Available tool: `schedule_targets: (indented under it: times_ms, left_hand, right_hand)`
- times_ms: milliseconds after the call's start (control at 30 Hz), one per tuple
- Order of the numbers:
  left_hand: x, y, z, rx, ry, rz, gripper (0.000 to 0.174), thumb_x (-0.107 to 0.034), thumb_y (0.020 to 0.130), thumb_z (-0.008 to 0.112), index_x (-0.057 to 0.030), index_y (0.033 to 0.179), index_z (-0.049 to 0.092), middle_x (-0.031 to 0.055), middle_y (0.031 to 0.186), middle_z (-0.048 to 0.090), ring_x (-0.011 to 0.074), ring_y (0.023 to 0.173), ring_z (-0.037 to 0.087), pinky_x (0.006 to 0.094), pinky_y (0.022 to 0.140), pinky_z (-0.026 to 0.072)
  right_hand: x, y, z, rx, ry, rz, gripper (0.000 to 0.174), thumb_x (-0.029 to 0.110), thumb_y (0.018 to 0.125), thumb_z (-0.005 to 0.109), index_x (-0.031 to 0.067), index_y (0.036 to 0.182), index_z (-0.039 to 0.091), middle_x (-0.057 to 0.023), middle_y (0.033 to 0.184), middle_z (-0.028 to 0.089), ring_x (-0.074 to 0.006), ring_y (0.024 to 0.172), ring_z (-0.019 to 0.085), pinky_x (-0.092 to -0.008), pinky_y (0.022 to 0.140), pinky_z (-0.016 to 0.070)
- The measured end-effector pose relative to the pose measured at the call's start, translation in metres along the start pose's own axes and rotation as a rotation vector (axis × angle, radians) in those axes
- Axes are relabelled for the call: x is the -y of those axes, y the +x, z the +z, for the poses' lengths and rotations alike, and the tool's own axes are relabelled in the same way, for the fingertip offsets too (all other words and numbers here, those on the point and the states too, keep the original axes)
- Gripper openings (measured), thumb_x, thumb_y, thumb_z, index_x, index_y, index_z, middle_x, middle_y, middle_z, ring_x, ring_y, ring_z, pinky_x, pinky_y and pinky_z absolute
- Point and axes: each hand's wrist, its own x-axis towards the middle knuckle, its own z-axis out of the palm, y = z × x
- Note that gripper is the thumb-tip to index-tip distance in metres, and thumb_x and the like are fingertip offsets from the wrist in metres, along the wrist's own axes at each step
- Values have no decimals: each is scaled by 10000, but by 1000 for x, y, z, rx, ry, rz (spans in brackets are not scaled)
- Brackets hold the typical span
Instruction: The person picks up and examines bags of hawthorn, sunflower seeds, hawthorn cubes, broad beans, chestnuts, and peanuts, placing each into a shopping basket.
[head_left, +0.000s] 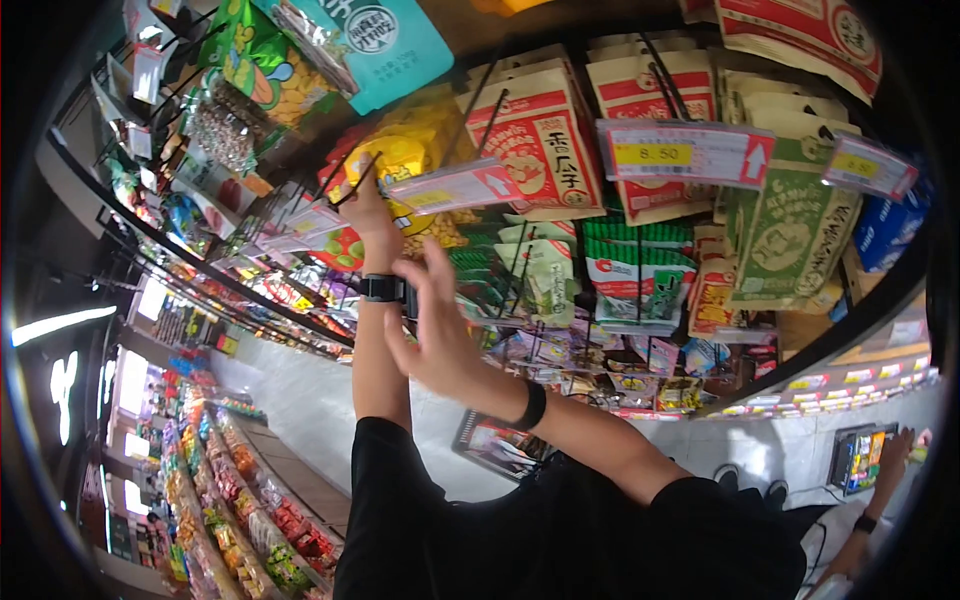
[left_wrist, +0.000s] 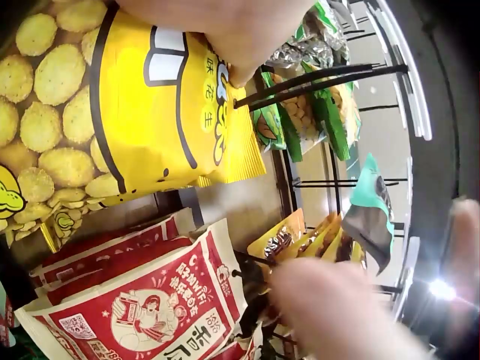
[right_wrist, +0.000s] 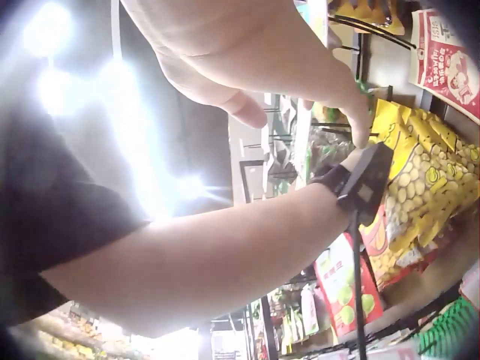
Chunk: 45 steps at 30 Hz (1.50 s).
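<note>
My left hand [head_left: 374, 225] reaches up among the hanging snacks and grips the sealed end of a yellow bag of peanuts [left_wrist: 146, 97] beside a black hook [left_wrist: 322, 82]. Part of that grip is hidden behind the hand and a price tag. Several more yellow bags [right_wrist: 431, 169] hang together in the right wrist view. My right hand [head_left: 445, 335], slightly blurred, hovers by the left wrist with fingers extended and holds nothing. A black strapped device [head_left: 382, 288] sits on the left wrist.
Red-and-cream melon seed bags [head_left: 545, 150] hang to the right, behind a price tag [head_left: 685, 153]. Green-and-white packets [head_left: 640, 270] hang lower. A teal bag [head_left: 375, 45] hangs above. Another person's hand [head_left: 893, 460] shows at far right, by a basket [head_left: 862, 460].
</note>
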Motion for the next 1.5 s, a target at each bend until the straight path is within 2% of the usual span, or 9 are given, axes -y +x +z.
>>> schedule_targets:
  times_ms: [300,500,600,800,967,1067,1167,1300,1500]
  left_hand:
    - [-24,-85,-29,45,208,37,484,-136,985,567,47,1404,406,178,1423,475,236,1302,451,345,1091,347]
    - [-60,-243,-163,408,466,-33,275,-147,964,569,2,1195,577,98,1033,686,198,927,672,345,819,531]
    - [-86,-324,-271,662,741,-446,280,-206,945,577,-7,1141,597,143,953,709,274,885,699,380,771,543]
    - [-93,-541,-474,536,1188,-851,317,-259,891,599,-76,1149,617,141,897,714,347,875,680,479,779,532]
    - [-82,-657,-551,352,1009,-1148,311,-323,930,551,-85,1106,647,151,944,714,362,911,674,470,795,530]
    - [-63,-696,-573,422,925,-1223,373,-367,946,522,-69,1133,644,174,1029,699,362,970,660,464,837,522]
    - [-44,-732,-583,451,871,-1278,406,-383,938,522,-60,1154,638,181,1163,649,360,1114,593,466,933,477]
    - [-13,-767,-595,704,850,-1138,475,-448,871,548,-97,1181,629,166,1140,595,349,1173,522,484,984,419]
    - [59,-770,-590,962,777,-1028,465,-401,810,575,-113,1173,618,178,1150,547,366,1147,508,473,1014,390]
  right_hand:
    - [61,-115,-17,569,54,141,446,133,882,637,19,1282,473,-268,1517,256,-404,1235,481,-456,1008,438]
    - [54,-208,-15,979,310,186,316,67,869,618,25,1178,562,-170,1341,519,-335,1189,564,-418,977,478]
    - [29,-266,-13,1394,326,320,211,76,885,605,57,1094,626,-124,1116,662,-317,994,658,-397,866,531]
    - [-42,-365,-12,1787,74,354,199,161,947,574,53,1105,629,-142,1006,693,-305,896,676,-382,774,542]
    - [-131,-473,-7,1570,-121,1444,205,189,980,552,46,1100,637,-30,917,680,-134,789,645,-296,707,533]
    - [-188,-518,-13,1625,-315,1445,226,215,965,551,45,1074,652,-71,899,699,-180,766,670,-338,676,532]
    - [-235,-540,-14,1953,-607,827,254,242,952,529,34,1020,658,-176,873,701,-306,785,690,-425,680,531]
    - [-305,-578,14,1944,-728,718,289,273,946,498,17,949,633,-284,848,648,-469,835,633,-544,737,502]
    - [-458,-687,70,1820,-848,667,277,261,953,488,14,952,614,-274,826,662,-465,806,648,-574,719,505]
